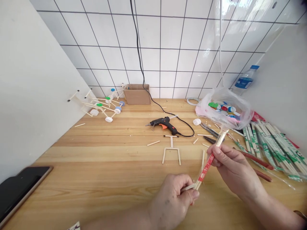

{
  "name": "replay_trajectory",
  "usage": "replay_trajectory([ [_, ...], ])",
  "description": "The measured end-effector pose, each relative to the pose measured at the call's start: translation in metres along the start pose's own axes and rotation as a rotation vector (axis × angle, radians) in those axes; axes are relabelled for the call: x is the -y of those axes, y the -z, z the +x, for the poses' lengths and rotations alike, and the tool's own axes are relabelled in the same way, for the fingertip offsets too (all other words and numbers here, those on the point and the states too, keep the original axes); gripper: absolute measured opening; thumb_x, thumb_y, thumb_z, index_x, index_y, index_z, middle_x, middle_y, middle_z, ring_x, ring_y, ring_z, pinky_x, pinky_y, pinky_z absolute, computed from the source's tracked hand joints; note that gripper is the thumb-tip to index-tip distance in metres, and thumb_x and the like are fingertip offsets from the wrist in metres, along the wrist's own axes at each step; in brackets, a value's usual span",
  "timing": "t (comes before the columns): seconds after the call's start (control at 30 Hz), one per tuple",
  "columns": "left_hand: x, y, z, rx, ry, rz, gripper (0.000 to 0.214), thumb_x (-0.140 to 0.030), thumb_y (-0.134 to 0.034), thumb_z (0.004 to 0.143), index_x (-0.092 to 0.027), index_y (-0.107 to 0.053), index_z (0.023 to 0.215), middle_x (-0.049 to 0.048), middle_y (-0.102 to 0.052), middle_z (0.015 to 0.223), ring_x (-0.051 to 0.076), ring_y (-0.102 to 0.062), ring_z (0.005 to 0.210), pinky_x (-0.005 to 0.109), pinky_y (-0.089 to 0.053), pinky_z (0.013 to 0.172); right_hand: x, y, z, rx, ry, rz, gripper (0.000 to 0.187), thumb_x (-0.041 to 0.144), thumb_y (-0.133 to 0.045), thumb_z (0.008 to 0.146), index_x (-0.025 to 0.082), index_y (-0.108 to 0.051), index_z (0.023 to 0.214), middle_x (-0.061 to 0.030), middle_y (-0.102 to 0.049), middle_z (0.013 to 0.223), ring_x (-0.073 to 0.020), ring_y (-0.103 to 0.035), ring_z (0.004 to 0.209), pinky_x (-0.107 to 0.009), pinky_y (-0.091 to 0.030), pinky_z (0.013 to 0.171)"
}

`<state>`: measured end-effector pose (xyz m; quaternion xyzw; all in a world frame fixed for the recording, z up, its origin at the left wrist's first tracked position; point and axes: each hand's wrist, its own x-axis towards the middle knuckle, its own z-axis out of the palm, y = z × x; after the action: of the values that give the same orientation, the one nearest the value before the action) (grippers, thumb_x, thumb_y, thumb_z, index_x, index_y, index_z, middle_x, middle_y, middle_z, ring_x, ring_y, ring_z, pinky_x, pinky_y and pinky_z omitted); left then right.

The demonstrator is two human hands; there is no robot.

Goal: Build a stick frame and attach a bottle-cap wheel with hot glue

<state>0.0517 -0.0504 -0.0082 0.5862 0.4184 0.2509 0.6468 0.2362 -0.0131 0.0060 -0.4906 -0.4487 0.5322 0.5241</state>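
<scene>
Head view: over the desk (100, 179), near right, a red-wrapped chopstick packet (206, 167), slanting near-left to far-right, is gripped at its near end by fingers of the left hand (175, 198), farther up by the right hand (236, 167).

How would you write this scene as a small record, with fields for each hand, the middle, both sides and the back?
Left hand: pinches the lower end of the red-wrapped sticks
Right hand: holds the same sticks higher up
Middle: fork-shaped stick frame, lying just nearer than the glue gun
Right side: plastic bag with colored caps; green-and-white stick packets
Left side: phone; wheeled stick models farther back
Back: cardboard box by the tiled wall
</scene>
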Motion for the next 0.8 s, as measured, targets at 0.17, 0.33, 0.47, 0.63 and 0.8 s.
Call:
replay_trajectory([
  [0.17, 0.0, -0.001, 0.0, -0.045, 0.009, 0.006, 0.02, -0.023, -0.048, 0.077, -0.019, -0.042, 0.058, -0.0046, -0.039, 0.053, 0.01, -0.032, 0.051, 0.024, -0.025, 0.049, -0.005, -0.006, -0.006, 0.024, -0.028, 0.012, 0.024, 0.043, -0.071, 0.068, 0.019, -0.068, 0.069, -0.0003, -0.051, 0.058, -0.0116, -0.04, 0.055, -0.026, -0.034, 0.052],
  [0.33, -0.003, -0.002, -0.002, -0.081, 0.006, -0.014, 0.022, -0.023, -0.047, 0.077, -0.019, -0.04, 0.057, -0.0052, -0.036, 0.052, 0.009, -0.03, 0.049, 0.024, -0.024, 0.048, -0.014, -0.006, -0.013, 0.056, -0.032, -0.009, 0.022, 0.041, -0.069, 0.071, 0.019, -0.069, 0.073, 0.0, -0.053, 0.06, -0.0112, -0.04, 0.056, -0.025, -0.035, 0.055],
  [0.47, -0.003, 0.0, -0.001, -0.075, 0.0, 0.0, 0.023, -0.025, -0.048, 0.079, -0.018, -0.042, 0.058, -0.0047, -0.039, 0.052, 0.009, -0.032, 0.05, 0.023, -0.025, 0.049, -0.022, -0.007, -0.02, 0.179, -0.109, -0.049, 0.021, 0.039, -0.067, 0.074, 0.018, -0.068, 0.074, -0.0002, -0.056, 0.064, -0.012, -0.046, 0.061, -0.025, -0.037, 0.06],
  [0.63, 0.001, 0.004, 0.002, -0.022, 0.001, -0.002, 0.023, -0.028, -0.048, 0.081, -0.017, -0.046, 0.061, -0.0041, -0.042, 0.055, 0.01, -0.036, 0.052, 0.023, -0.028, 0.051, -0.02, -0.011, -0.02, 0.23, -0.111, -0.036, 0.023, 0.038, -0.062, 0.079, 0.016, -0.066, 0.076, 0.0, -0.057, 0.067, -0.0103, -0.045, 0.061, -0.023, -0.036, 0.061],
  [0.8, 0.002, 0.006, 0.002, 0.031, 0.016, 0.021, 0.025, -0.033, -0.05, 0.081, -0.018, -0.046, 0.062, -0.0047, -0.042, 0.054, 0.01, -0.034, 0.052, 0.023, -0.027, 0.05, -0.011, -0.016, -0.015, 0.252, -0.101, -0.077, 0.032, 0.044, -0.059, 0.079, 0.014, -0.064, 0.07, 0.0009, -0.052, 0.061, -0.0096, -0.04, 0.057, -0.022, -0.034, 0.057],
])
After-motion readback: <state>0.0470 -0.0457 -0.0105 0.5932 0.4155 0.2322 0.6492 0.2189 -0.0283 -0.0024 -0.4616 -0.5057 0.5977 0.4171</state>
